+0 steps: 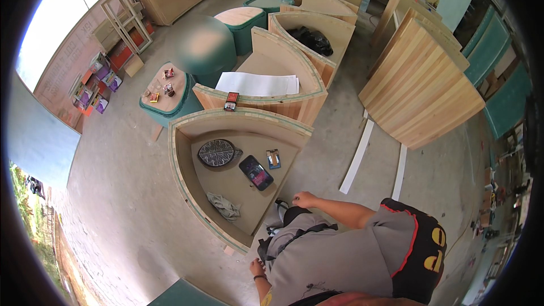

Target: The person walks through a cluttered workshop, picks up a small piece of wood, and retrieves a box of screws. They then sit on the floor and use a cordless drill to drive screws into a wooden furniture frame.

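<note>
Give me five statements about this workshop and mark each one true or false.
1. The phone lies inside the nearest curved wooden piece. True.
2. The right hand holds the phone. False: the hand is apart from it.
3. The left hand has a dark band at its wrist. True.
4. The black bag lies on the floor. False: it lies in a curved piece farther back.
5. The crumpled cloth lies in the same piece as the phone. True.
</note>
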### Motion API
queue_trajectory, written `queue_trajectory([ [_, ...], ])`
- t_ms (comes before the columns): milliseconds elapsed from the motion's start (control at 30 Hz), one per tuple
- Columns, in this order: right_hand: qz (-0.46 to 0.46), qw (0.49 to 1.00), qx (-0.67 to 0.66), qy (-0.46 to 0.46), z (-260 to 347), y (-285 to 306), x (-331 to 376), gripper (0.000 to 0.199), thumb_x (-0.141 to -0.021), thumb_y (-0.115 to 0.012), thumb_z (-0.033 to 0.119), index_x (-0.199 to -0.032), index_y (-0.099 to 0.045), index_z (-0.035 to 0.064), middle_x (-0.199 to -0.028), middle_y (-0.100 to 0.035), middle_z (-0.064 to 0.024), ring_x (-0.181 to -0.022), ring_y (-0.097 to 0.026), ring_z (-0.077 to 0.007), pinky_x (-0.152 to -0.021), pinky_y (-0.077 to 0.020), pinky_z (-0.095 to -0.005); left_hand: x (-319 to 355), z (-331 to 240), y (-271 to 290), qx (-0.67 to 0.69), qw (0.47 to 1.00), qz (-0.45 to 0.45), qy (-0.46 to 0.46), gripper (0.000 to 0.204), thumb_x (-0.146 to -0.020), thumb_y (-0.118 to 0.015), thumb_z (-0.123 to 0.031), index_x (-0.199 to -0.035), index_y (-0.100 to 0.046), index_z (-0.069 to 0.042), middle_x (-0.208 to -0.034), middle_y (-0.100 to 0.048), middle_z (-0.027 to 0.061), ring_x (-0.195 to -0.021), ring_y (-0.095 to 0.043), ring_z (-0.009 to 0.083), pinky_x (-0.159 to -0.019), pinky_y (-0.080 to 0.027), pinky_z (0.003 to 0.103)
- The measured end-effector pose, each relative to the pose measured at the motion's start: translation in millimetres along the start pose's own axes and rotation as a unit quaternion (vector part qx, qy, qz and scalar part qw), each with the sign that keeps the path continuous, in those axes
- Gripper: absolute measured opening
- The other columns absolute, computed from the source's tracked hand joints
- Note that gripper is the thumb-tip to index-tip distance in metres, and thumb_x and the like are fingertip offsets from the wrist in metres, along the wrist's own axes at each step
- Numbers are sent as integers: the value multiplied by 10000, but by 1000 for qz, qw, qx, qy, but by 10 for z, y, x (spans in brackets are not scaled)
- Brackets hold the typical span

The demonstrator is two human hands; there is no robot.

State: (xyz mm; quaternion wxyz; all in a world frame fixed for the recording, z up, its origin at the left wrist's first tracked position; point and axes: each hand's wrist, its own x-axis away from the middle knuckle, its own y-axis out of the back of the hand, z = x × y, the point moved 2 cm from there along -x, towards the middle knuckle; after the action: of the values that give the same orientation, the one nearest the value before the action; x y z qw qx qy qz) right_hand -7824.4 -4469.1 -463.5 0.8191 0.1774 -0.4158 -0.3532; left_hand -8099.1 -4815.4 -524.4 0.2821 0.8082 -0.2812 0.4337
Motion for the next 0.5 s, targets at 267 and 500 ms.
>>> queue_trajectory([
  [267,-5,994,-7,-105,-809,184,42,355,-810,-574,338,-1006,-688,65,-1010,-674,-188,-948,-641,-352,-826,-506,-432,-136,-31,95,-161,985,7,-56,221,-857,-587,-251,-934,-621,-46,-733,-613,55,-593,-580,147,-438,-449,303],
  [500,-43,976,120,-178,-1418,142,328,343,-796,-533,307,-928,-683,27,-939,-674,-202,-873,-637,-391,-774,-500,-465,-186,-537,361,-39,999,28,10,286,-873,-568,-247,-1042,-590,-17,-830,-652,81,-674,-629,168,-491,-506,315],
])
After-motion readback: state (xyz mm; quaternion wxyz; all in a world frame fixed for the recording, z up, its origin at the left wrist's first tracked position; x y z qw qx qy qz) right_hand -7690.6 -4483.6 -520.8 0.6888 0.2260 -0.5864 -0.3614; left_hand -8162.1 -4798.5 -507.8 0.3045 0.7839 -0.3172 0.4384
